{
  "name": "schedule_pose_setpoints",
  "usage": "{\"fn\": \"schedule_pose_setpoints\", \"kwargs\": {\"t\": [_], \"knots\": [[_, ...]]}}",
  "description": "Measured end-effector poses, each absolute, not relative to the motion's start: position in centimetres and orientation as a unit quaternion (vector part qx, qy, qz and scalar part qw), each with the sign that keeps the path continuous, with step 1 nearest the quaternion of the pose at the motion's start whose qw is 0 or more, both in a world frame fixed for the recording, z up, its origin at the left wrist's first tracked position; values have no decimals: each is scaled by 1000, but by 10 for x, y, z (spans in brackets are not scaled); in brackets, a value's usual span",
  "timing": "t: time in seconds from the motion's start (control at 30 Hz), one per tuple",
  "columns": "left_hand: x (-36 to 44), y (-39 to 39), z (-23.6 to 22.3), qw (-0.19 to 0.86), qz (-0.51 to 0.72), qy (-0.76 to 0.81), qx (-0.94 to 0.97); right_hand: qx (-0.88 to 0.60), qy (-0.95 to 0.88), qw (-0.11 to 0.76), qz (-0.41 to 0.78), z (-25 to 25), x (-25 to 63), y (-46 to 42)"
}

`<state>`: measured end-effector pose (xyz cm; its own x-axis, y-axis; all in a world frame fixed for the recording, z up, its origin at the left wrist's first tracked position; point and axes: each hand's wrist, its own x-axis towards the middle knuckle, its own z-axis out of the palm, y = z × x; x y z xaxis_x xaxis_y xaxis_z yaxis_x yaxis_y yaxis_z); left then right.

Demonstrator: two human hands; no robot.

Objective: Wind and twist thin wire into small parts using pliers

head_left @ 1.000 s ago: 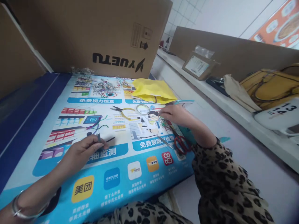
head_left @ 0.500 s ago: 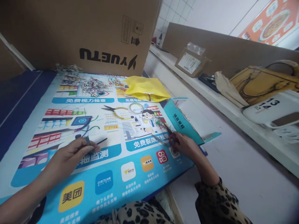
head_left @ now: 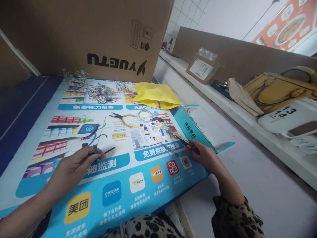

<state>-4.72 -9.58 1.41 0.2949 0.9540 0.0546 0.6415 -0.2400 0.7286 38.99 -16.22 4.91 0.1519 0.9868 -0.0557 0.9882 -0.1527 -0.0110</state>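
Observation:
My left hand (head_left: 74,165) rests on the printed blue poster mat (head_left: 119,195) with thumb and fingers pinched on a thin wire (head_left: 99,135) that sticks upward. Loose coloured wires (head_left: 95,134) lie just beyond it. My right hand (head_left: 204,155) is closed on the red handles of a pair of scissors (head_left: 184,143) at the mat's right edge, blades pointing toward a small tangle of wires (head_left: 170,131). A metal pair of tweezers (head_left: 169,149) lies just left of that hand.
Yellow-handled pliers (head_left: 122,118) and a tape roll (head_left: 145,115) lie mid-mat, a yellow bag (head_left: 157,95) behind them. A large cardboard box (head_left: 99,36) stands at the back. A blue-edged plastic bag (head_left: 205,127) lies to the right; a ledge holds a parcel (head_left: 201,67) and yellow handbag (head_left: 277,91).
My right hand came back from the wire tangle to the mat's right edge and closed on the red scissors. My left hand kept its pinch on the thin wire.

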Motion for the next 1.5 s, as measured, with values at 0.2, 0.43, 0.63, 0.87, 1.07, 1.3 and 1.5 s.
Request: {"fn": "schedule_pose_setpoints", "kwargs": {"t": [0.2,0.43,0.63,0.87,1.07,1.3,1.5], "knots": [[-49,-97,4,295,268,541,740,759,647,56,38,64,383,-165],[-50,-98,-9,203,326,538,750,757,645,90,58,65,375,-169],[-47,-99,-7,180,334,512,771,759,644,89,49,62,365,-166],[-40,-106,-5,260,337,486,763,664,732,-86,-125,59,282,-155],[-31,-113,18,426,284,482,711,517,778,-79,-349,68,209,-127],[-28,-115,23,555,284,432,651,443,806,-57,-390,71,194,-106],[-27,-117,19,572,268,429,646,429,812,-48,-392,72,190,-101]]}}
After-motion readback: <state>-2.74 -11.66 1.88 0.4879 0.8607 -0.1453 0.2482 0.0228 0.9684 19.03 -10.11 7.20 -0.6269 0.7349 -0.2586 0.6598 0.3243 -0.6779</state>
